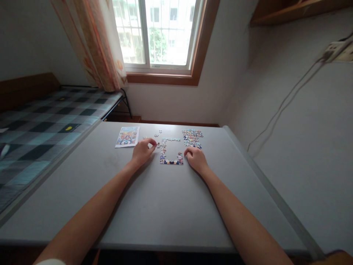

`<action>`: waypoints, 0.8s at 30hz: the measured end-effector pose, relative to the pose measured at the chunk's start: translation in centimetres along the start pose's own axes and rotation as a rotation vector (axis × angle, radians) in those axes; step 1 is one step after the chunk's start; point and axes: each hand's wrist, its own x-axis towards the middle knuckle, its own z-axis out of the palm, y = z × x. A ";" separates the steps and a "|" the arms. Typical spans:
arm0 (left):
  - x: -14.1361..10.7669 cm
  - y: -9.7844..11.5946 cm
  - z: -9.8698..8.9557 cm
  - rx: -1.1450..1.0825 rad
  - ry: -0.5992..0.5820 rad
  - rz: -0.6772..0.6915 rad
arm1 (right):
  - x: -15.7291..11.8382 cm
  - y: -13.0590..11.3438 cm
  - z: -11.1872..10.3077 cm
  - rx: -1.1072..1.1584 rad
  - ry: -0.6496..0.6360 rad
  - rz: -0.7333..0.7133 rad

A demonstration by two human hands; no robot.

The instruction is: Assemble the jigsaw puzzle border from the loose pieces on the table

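A partly joined jigsaw puzzle [171,162] lies on the table, its border forming a frame with a bare middle and a gap on the right side. Just left of it, my left hand [142,151] pinches a small jigsaw piece [158,144] between thumb and fingertips; other loose pieces lie close by. My right hand [196,158] rests at the puzzle's right side with its fingers curled in. Whatever those fingers hold, if anything, is hidden. Beyond that hand is a heap of loose jigsaw pieces [192,136].
A printed picture sheet [127,137] lies left of my left hand. Several single pieces [156,135] are scattered behind it. The grey table [165,206] meets a checked bed [55,121] at the left and a wall [303,154] at the right.
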 end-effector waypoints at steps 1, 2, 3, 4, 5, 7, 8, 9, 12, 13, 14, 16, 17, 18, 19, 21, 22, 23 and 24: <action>0.0 0.2 0.3 -0.094 -0.013 0.035 | 0.0 0.1 0.1 0.039 0.023 0.003; -0.1 0.4 0.6 -0.188 -0.032 0.058 | 0.0 0.1 0.1 0.087 0.050 0.003; -0.2 0.7 0.9 -0.275 -0.041 0.066 | 0.1 0.1 0.2 0.139 0.081 0.000; -0.4 1.0 1.1 -0.351 -0.050 0.068 | 0.1 0.1 0.2 0.191 0.115 -0.006; -0.5 1.3 1.4 -0.416 -0.061 0.066 | 0.1 0.0 0.2 0.241 0.146 -0.018; -0.9 1.9 1.7 -0.519 -0.098 0.057 | 0.0 -0.3 0.2 0.310 0.190 -0.044; -1.0 2.2 1.8 -0.560 -0.119 0.053 | 0.0 -0.6 0.2 0.338 0.195 -0.062; -1.1 2.5 1.8 -0.594 -0.138 0.050 | -0.1 -0.9 0.2 0.363 0.185 -0.089; -1.4 3.1 1.8 -0.653 -0.178 0.045 | -0.5 -1.7 0.4 0.426 0.129 -0.192; -1.4 3.2 1.8 -0.656 -0.187 0.043 | -0.6 -1.9 0.5 0.425 0.116 -0.223; -1.5 3.3 1.9 -0.653 -0.194 0.041 | -0.6 -2.0 0.6 0.414 0.097 -0.250; -1.5 3.4 2.0 -0.635 -0.204 0.043 | -0.7 -2.3 0.8 0.387 0.063 -0.292; -1.6 3.4 2.1 -0.621 -0.209 0.048 | -0.8 -2.3 0.8 0.378 0.049 -0.308; -1.6 3.4 2.2 -0.607 -0.213 0.054 | -0.8 -2.4 0.9 0.375 0.040 -0.321; -1.6 3.4 2.3 -0.589 -0.218 0.062 | -0.8 -2.4 0.9 0.378 0.034 -0.330; -1.6 3.3 2.5 -0.531 -0.215 0.091 | -0.7 -2.4 1.0 0.401 0.025 -0.329; -1.7 3.3 2.5 -0.487 -0.199 0.115 | -0.6 -2.3 1.1 0.415 0.024 -0.315; -1.8 3.2 2.6 -0.432 -0.171 0.146 | -0.5 -2.2 1.1 0.427 0.031 -0.289; -1.8 3.2 2.6 -0.368 -0.138 0.184 | -0.4 -2.0 1.1 0.438 0.043 -0.253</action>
